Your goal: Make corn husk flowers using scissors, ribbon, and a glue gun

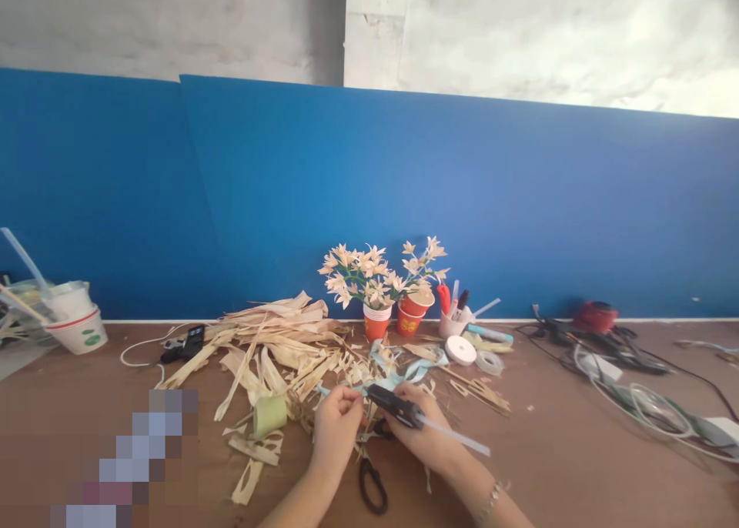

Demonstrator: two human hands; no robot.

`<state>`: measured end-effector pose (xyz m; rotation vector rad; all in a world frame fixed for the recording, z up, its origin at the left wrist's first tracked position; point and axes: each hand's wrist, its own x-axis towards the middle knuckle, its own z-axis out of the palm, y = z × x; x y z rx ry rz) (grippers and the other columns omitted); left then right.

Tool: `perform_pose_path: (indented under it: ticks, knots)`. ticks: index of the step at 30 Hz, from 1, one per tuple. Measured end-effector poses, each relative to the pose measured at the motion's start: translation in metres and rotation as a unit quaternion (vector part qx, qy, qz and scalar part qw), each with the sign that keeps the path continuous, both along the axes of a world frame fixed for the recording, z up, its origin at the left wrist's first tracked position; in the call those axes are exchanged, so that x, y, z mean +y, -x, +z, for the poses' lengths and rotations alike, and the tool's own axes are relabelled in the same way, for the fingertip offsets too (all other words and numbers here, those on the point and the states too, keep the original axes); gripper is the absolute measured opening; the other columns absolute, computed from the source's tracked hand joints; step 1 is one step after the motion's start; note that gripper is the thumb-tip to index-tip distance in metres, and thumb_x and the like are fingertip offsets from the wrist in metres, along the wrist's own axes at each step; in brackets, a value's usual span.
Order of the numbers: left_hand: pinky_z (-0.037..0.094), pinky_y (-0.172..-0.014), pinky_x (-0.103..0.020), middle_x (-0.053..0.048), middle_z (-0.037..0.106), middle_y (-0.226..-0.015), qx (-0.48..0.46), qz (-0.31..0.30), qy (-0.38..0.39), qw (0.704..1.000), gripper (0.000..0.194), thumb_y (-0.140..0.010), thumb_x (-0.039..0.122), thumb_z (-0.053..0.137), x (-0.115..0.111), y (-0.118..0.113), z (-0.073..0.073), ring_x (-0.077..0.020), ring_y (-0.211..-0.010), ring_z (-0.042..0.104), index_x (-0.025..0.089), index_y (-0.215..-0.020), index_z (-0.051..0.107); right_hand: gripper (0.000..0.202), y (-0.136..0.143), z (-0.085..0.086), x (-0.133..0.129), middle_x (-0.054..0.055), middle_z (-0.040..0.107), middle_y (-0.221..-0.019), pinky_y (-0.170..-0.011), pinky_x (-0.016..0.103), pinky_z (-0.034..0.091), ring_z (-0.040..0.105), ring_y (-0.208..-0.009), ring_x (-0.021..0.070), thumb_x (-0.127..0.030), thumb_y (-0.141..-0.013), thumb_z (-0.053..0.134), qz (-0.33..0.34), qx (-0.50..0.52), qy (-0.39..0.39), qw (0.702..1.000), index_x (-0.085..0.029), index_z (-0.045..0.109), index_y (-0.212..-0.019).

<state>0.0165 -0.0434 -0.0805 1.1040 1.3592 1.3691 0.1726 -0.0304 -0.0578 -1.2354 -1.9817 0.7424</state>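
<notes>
My right hand [424,428] is wrapped round a black hot glue gun [396,405], with a clear glue stick [459,436] poking out of its back end. The gun's front points left, close to my left hand [338,428]. There the thumb and fingers are pinched together; whatever they hold is too small to make out. Below both hands lie black-handled scissors [372,486], partly covered. Pale dried husk strips [300,351] are heaped to the left and beyond. Light blue ribbon [424,368] trails among scraps just past my hands. A green roll [270,416] sits left of my left hand.
Husk flowers [366,270] stand in red paper cups [377,328] against the blue partition [277,189]. Near them are a pen cup [451,325], a white spool [460,349] and a tape roll [489,362]. Cables [652,409] spread at right; white cups [81,332] stand far left.
</notes>
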Motion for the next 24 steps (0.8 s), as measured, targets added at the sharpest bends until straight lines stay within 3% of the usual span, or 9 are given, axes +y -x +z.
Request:
perform_pose_path:
  ticks: [19, 24]
  knots:
    - [0.037, -0.048, -0.023, 0.002, 0.057, -0.045, 0.001, -0.003, 0.007, 1.0, 0.011, -0.07, 0.027, 0.055, -0.0003, -0.0001, 0.0001, -0.0136, -0.045, 0.052, 0.017, -0.066, 0.053, 0.012, -0.0019, -0.0056, 0.0014, 0.002, 0.061, -0.067, -0.057, 0.021, 0.042, 0.058, -0.06, 0.0127, -0.015, -0.071, 0.052, -0.015, 0.0, 0.017, 1.0, -0.016, 0.056, -0.06]
    - [0.037, -0.048, -0.022, 0.002, 0.058, -0.045, -0.005, 0.001, 0.004, 1.0, 0.011, -0.069, 0.027, 0.055, -0.0012, -0.0003, 0.0003, -0.0135, -0.045, 0.052, 0.018, -0.066, 0.054, 0.012, -0.0026, -0.0069, 0.0022, 0.003, 0.06, -0.073, -0.06, 0.021, 0.044, 0.058, -0.063, 0.0125, -0.015, -0.071, 0.052, 0.012, -0.004, 0.001, 1.0, -0.016, 0.058, -0.06]
